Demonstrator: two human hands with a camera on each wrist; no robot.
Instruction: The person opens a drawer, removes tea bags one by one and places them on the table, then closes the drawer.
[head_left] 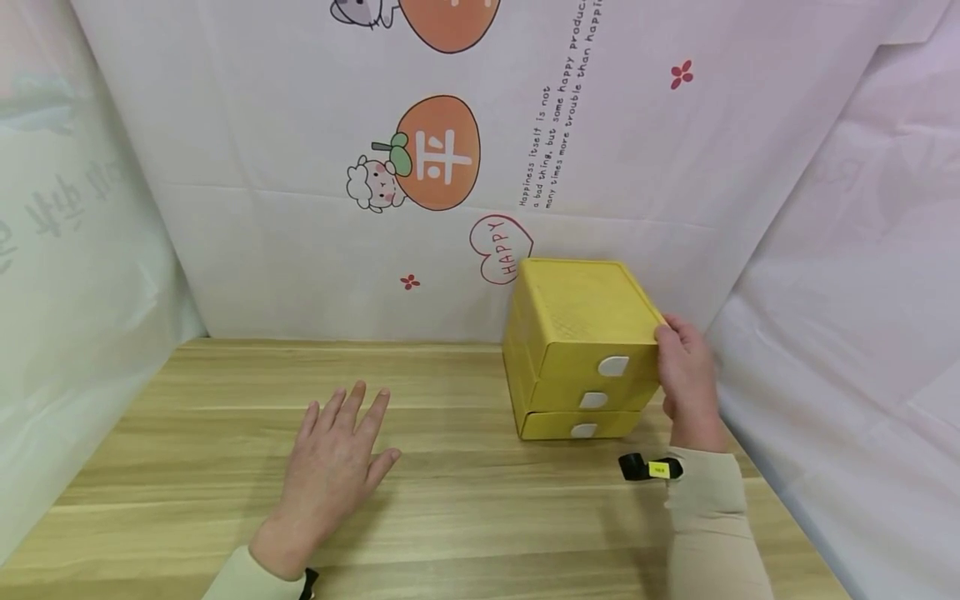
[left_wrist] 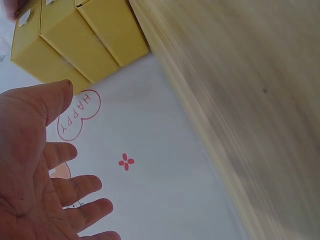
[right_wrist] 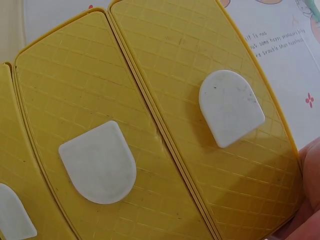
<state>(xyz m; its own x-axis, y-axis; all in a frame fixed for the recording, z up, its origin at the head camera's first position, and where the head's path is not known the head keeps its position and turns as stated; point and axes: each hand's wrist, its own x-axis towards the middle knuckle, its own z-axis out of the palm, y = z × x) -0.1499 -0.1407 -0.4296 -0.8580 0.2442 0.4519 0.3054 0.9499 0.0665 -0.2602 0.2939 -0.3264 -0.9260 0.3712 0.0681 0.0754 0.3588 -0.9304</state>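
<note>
the right grip holds the upper right edge of the yellow, seemingly plastic three-drawer box, just left of it on the pale wood-grain worktop. the left grip, spread wide, holds nothing; its palm against the box's facing side would likely steady it.

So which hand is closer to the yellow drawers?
Right. The right hand grips the right side of the yellow drawers; the left hand is apart, off to their left.

A pale wood-grained tabletop, with a yellow three-drawer box upright on its right-hand part.
</note>
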